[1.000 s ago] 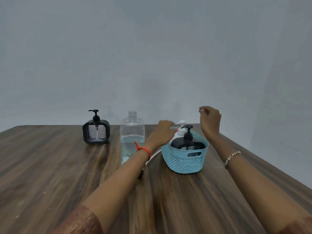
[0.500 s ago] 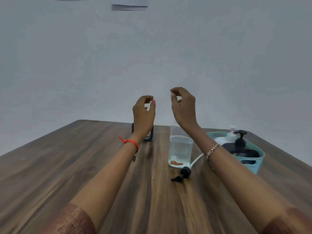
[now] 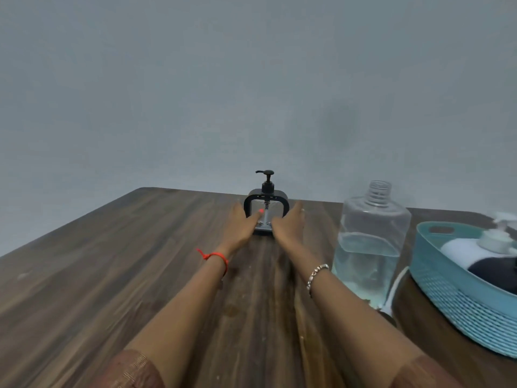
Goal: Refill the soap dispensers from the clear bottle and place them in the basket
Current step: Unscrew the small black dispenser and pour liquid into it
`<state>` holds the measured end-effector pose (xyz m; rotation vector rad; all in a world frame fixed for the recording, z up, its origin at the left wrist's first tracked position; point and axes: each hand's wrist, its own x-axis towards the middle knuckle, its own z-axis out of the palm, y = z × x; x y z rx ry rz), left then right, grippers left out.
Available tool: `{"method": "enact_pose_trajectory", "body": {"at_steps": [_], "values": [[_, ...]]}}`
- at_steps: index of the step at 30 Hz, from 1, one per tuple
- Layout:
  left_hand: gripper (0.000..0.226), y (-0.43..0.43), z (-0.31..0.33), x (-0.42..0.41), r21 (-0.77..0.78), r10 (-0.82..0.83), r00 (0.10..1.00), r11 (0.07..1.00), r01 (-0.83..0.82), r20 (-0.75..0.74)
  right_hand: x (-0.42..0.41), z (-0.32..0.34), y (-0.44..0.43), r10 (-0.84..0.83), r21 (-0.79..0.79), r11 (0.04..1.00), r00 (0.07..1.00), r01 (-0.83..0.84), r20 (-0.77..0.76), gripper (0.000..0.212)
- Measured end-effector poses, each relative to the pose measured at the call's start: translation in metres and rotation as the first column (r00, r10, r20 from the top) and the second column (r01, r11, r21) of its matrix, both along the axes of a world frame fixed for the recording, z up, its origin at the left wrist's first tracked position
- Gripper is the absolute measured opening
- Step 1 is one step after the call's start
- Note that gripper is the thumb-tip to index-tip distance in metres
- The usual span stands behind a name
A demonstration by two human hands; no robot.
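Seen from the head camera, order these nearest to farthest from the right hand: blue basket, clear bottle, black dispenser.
1. Black dispenser, against the right hand, on its left.
2. Clear bottle, off to its right.
3. Blue basket, beyond the bottle, far right.

A plain, pale grey-blue wall filled the upper half of the view, smooth and evenly lit by soft, dim light, with a slightly darker patch right of centre. Below it stretched a dark brown wooden surface, its long streaks of grain running away toward the wall. Its far left corner was rounded, and the wood carried a dull sheen.
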<state>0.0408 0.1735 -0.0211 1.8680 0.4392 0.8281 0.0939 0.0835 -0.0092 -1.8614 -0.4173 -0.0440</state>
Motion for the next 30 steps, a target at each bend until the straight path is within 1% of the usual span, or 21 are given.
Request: {"method": "enact_pose_trajectory", "body": {"at_steps": [3, 5, 8, 11, 14, 15, 18, 19, 21, 23, 24, 25, 28, 30], "values": [[0.039, 0.019, -0.005, 0.021, -0.052, -0.016, 1.0, 0.999, 0.015, -0.024, 0.02, -0.008, 0.018, -0.004, 0.03, 1.0, 0.999, 0.005, -0.032, 0.07], [0.046, 0.027, -0.01, 0.033, -0.101, -0.04, 0.999, 0.994, 0.037, -0.024, 0.029, -0.012, 0.029, 0.008, 0.033, 0.999, 1.0, -0.007, -0.03, 0.072], [0.042, 0.034, -0.021, 0.046, -0.146, -0.102, 0.995, 0.984, 0.1, -0.009, 0.033, -0.018, 0.037, -0.022, 0.074, 0.997, 1.0, 0.022, 0.003, 0.062], [0.043, 0.034, -0.026, 0.049, -0.161, -0.109, 0.994, 0.981, 0.112, 0.029, 0.03, -0.019, 0.034, -0.091, 0.11, 0.99, 0.995, 0.087, 0.031, 0.05], [0.029, 0.025, -0.017, 0.038, -0.2, -0.079, 0.994, 0.975, 0.093, 0.076, 0.021, -0.011, 0.025, -0.149, 0.094, 0.985, 0.986, 0.142, 0.075, 0.042], [0.028, 0.022, -0.012, 0.033, -0.212, -0.079, 0.993, 0.972, 0.097, 0.091, 0.016, -0.007, 0.022, -0.152, 0.096, 0.985, 0.984, 0.143, 0.093, 0.04], [0.042, 0.015, 0.008, 0.013, -0.228, -0.1, 0.986, 0.965, 0.129, 0.135, -0.002, 0.008, 0.008, -0.104, 0.08, 0.992, 0.983, 0.092, 0.152, 0.033], [0.047, 0.012, 0.015, 0.005, -0.24, -0.097, 0.986, 0.962, 0.129, 0.138, -0.011, 0.013, 0.002, -0.071, 0.052, 0.997, 0.983, 0.063, 0.172, 0.034], [0.052, 0.007, 0.028, -0.013, -0.261, -0.095, 0.988, 0.957, 0.125, 0.123, -0.03, 0.02, -0.01, 0.006, -0.052, 0.999, 0.979, 0.005, 0.204, 0.04], [0.058, -0.001, 0.035, -0.033, -0.281, -0.123, 0.988, 0.949, 0.146, 0.098, -0.05, 0.025, -0.022, 0.079, -0.162, 0.986, 0.974, -0.044, 0.214, 0.049], [0.057, -0.005, 0.037, -0.044, -0.284, -0.147, 0.985, 0.944, 0.166, 0.086, -0.061, 0.028, -0.029, 0.107, -0.203, 0.977, 0.97, -0.063, 0.218, 0.052], [0.051, -0.009, 0.038, -0.054, -0.278, -0.174, 0.982, 0.942, 0.186, 0.068, -0.07, 0.03, -0.037, 0.131, -0.238, 0.968, 0.965, -0.075, 0.226, 0.053], [0.019, -0.022, 0.037, -0.085, -0.23, -0.224, 0.974, 0.946, 0.226, 0.038, -0.096, 0.033, -0.061, 0.203, -0.348, 0.931, 0.947, -0.109, 0.249, 0.054], [0.017, -0.03, 0.036, -0.101, -0.227, -0.223, 0.973, 0.946, 0.23, 0.059, -0.109, 0.038, -0.076, 0.23, -0.408, 0.907, 0.932, -0.102, 0.279, 0.055]]}}
